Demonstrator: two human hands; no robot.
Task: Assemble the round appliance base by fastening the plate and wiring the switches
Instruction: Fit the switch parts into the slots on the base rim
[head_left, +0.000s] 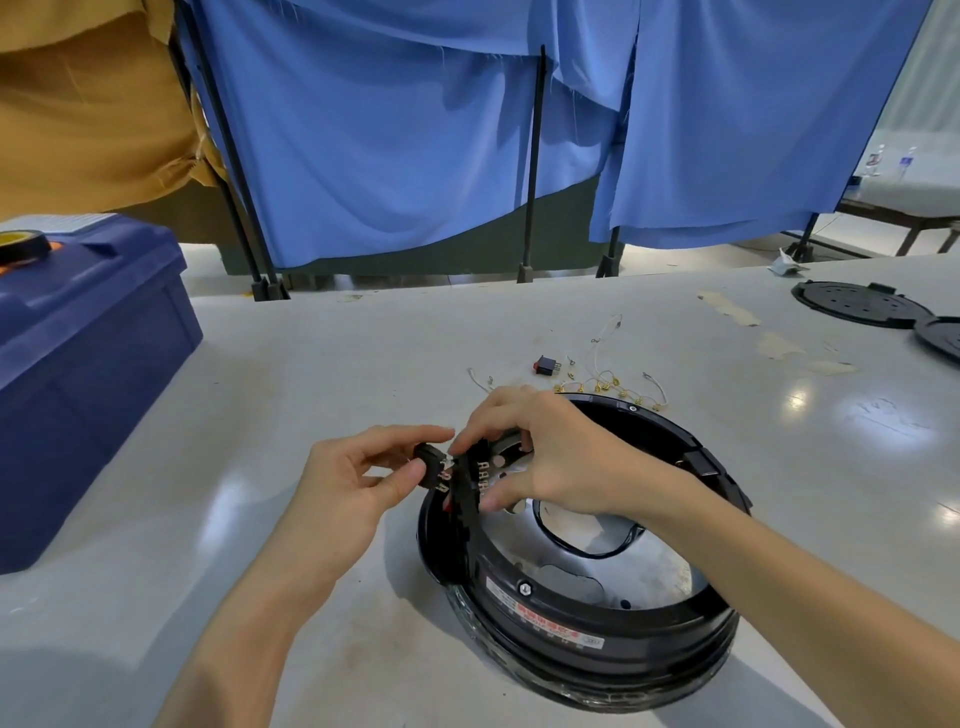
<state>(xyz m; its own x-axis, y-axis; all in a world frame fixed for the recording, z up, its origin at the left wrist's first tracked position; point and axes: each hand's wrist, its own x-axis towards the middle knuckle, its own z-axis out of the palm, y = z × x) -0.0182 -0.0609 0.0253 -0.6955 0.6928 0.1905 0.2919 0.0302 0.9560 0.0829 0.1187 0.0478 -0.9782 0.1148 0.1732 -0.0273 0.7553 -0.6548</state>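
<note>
1. A workshop assembly station: a wide grey table (363, 364) bears an open appliance base (597, 623).
2. Loose wires (608, 382) with terminals, a switch (546, 365) and black covers (857, 304) lie on it.
3. A blue toolbox (93, 353) with tape (23, 244) stands at the left.
4. Blue curtains (389, 130) on black poles (532, 156) screen the station off.
</note>
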